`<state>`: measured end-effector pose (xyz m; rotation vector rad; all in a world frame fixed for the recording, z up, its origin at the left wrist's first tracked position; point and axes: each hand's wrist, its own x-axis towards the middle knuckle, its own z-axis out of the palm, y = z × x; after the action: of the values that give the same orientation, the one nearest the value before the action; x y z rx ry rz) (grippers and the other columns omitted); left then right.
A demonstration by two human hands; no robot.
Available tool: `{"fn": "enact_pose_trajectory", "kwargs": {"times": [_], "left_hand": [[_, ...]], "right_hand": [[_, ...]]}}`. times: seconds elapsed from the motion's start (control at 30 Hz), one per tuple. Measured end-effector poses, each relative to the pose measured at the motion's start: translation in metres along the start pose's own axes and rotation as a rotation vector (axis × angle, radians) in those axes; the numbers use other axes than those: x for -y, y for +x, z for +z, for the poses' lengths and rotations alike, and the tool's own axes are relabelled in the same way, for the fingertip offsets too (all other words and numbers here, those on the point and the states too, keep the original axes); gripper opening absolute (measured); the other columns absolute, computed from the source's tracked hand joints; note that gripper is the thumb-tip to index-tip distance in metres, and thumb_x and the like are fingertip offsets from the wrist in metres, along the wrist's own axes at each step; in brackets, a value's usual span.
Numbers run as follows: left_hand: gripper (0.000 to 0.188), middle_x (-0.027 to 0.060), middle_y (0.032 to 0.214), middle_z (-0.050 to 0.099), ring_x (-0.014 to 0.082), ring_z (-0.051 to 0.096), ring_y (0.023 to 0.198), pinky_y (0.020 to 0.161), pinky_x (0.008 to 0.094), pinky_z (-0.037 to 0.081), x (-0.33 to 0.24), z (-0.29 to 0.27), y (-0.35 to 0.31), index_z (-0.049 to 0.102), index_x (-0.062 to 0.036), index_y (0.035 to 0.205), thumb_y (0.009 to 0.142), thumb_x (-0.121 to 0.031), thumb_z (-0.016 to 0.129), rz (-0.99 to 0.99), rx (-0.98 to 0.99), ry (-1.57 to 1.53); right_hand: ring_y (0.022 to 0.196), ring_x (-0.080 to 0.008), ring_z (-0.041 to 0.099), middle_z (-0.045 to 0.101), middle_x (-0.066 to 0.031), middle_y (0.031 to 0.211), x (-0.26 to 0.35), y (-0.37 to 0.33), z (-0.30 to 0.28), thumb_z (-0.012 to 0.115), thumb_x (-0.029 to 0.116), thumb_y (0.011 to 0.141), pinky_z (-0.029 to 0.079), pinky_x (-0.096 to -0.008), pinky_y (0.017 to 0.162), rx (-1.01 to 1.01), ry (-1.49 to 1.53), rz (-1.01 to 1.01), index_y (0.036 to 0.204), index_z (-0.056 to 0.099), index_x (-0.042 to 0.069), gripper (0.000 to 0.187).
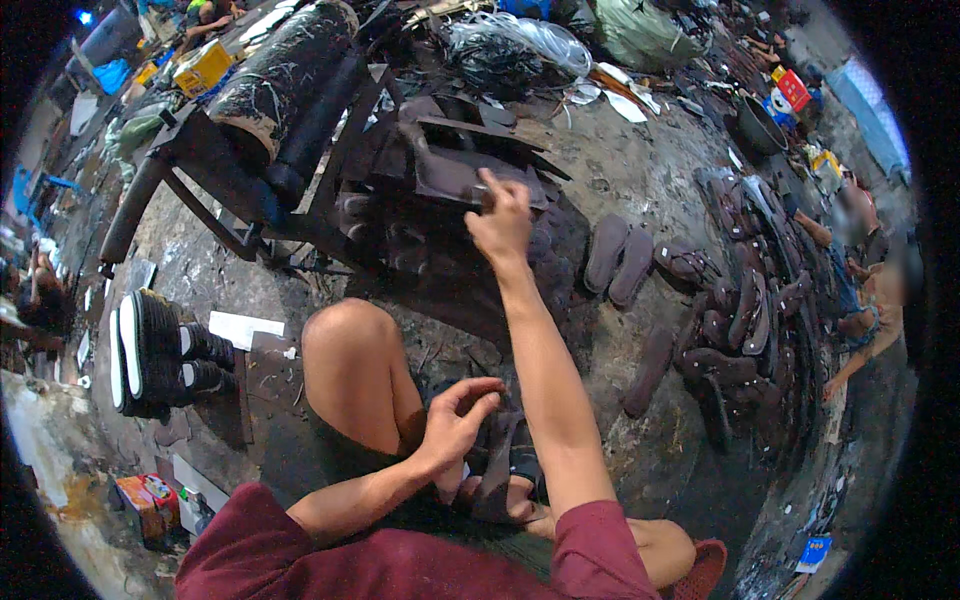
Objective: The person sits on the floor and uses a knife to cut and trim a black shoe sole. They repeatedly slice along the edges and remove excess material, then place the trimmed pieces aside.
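Observation:
My right hand (pixel 503 218) reaches forward over a pile of dark brown sheet pieces (pixel 450 172). Its index finger points ahead, and the other fingers curl round something small and dark that I cannot make out. Close to my body, my left hand (pixel 458 425) hangs over my feet, fingers bent and thumb apart from them, with nothing visible between. Below it lies a dark flat strip-like piece (pixel 497 455), partly hidden by my right arm. To the right of the pile, a pair of brown footwear soles (pixel 618 258) rests on the floor.
A black metal frame with a large roller (pixel 285 80) stands at the far left. Stacked black-and-white soles (pixel 150 350) sit left of my knee. Many brown sandals (pixel 745 310) are heaped at the right, near another person (pixel 875 310). Plastic bags (pixel 640 35) lie at the back.

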<state>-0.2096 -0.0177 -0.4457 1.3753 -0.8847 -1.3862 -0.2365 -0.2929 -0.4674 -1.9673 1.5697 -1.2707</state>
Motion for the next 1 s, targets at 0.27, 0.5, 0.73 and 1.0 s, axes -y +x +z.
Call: {"fn": "enact_pose_trajectory", "kwargs": {"times": [0.27,0.5,0.73,1.0], "left_hand": [[0.033,0.0086,0.121,0.063,0.0154,0.059,0.107,0.091,0.0289,0.047,0.001,-0.019,0.003,0.060,-0.0015,0.122,0.090,-0.008,0.064,-0.023,-0.103,-0.180],[0.065,0.0136,0.123,0.053,0.0261,0.060,0.106,0.089,0.0390,0.051,-0.048,-0.007,0.003,0.036,-0.0059,0.137,0.084,-0.019,0.072,-0.105,-0.279,-0.614],[0.059,0.0118,0.108,0.065,0.0209,0.065,0.091,0.086,0.0335,0.052,-0.101,-0.044,-0.013,0.051,0.0026,0.124,0.071,0.000,0.078,0.095,-0.023,-0.291],[0.073,0.0145,0.110,0.060,0.0280,0.063,0.097,0.085,0.0390,0.053,-0.077,0.014,-0.039,0.041,0.0027,0.130,0.070,-0.008,0.081,0.023,-0.213,-0.391]], "right_hand": [[0.073,-0.0281,0.066,0.069,-0.0168,0.098,0.063,0.009,-0.074,0.070,0.023,0.085,0.053,-0.0395,0.066,-0.284,0.124,-0.100,0.096,0.066,0.003,0.022],[0.044,-0.0122,0.048,0.049,0.0005,0.070,0.110,-0.141,-0.179,0.075,0.022,0.085,0.038,-0.0266,0.040,-0.353,1.091,0.898,0.092,0.049,0.011,0.029],[0.059,-0.0067,0.050,0.060,0.0013,0.090,0.089,-0.189,-0.268,0.078,0.017,0.081,0.039,-0.0195,0.043,-0.347,0.800,0.811,0.108,0.060,0.009,0.034],[0.058,-0.0124,0.054,0.058,-0.0025,0.072,0.133,-0.255,-0.221,0.075,0.020,0.084,0.045,-0.0272,0.045,-0.271,0.848,0.948,0.101,0.056,0.009,0.028]]}}
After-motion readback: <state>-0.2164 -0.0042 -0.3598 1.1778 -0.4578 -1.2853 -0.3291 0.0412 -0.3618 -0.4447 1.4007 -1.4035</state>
